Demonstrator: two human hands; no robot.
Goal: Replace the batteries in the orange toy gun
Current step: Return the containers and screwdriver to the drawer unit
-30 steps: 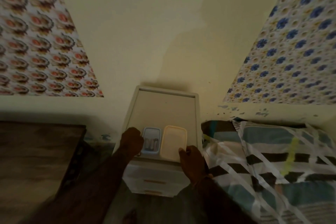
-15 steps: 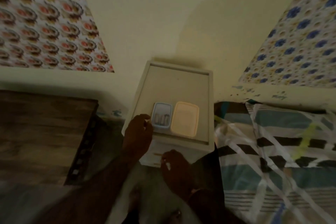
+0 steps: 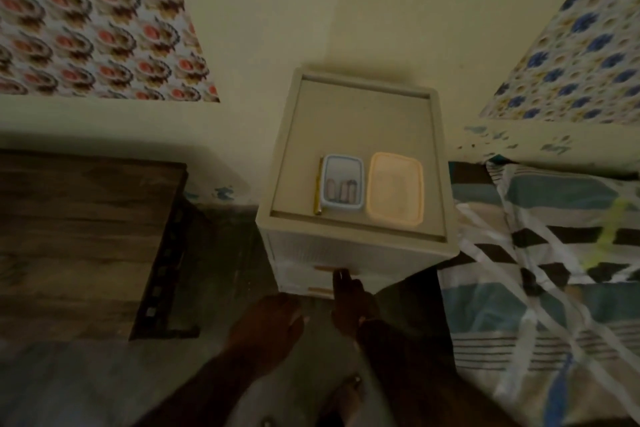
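I am looking down at two bare hands in a dim room. My right hand (image 3: 349,305) is reaching its straight fingers to the handle (image 3: 325,268) of the top drawer of a white cabinet (image 3: 346,253), touching it, probably to pull it open. My left hand (image 3: 268,322) is hanging beside it, fingers relaxed, holding nothing. On the cabinet's top, near the front edge, a blue box (image 3: 342,186) is showing what look like batteries through its lid; a pen (image 3: 318,191) is lying just left, an orange box (image 3: 395,189) just right. No toy gun is showing, perhaps inside. I can read no writing.
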